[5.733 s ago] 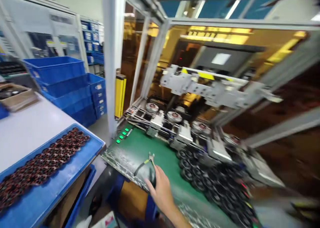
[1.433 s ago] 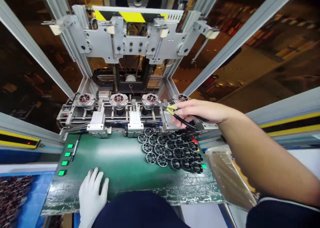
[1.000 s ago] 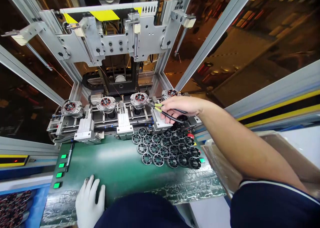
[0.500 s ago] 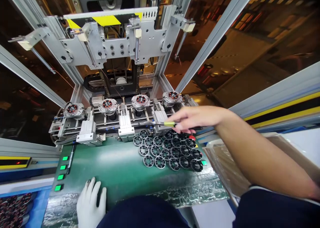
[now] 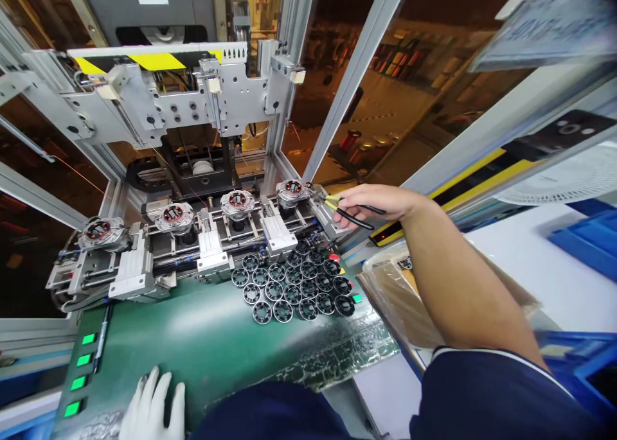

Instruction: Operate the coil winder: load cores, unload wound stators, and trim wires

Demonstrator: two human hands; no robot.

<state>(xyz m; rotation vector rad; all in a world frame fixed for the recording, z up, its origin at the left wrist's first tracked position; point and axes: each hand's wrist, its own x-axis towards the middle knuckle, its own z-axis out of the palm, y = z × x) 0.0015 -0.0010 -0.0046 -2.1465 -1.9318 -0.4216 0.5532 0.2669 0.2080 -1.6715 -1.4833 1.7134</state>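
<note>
My right hand (image 5: 371,203) holds small pliers (image 5: 340,209) with black and yellow handles, their tips at the rightmost wound stator (image 5: 292,188) on the machine's fixture row. Three more stators (image 5: 237,201) sit on the same row to the left. My left hand (image 5: 152,411), in a white glove, rests flat with fingers spread on the green mat (image 5: 202,337) at the near left. A cluster of several black round cores (image 5: 294,286) lies on the mat below the fixtures.
A grey press head with yellow-black stripe (image 5: 159,93) hangs above the fixtures. Green lit buttons (image 5: 80,379) line the mat's left edge. A brown plastic bag (image 5: 405,299) lies to the right, with a white table (image 5: 540,279) and blue bins (image 5: 588,241) beyond.
My right hand rose from above the black cores back to the rightmost stator with the pliers. The view swung right; my left hand stayed flat on the mat.
</note>
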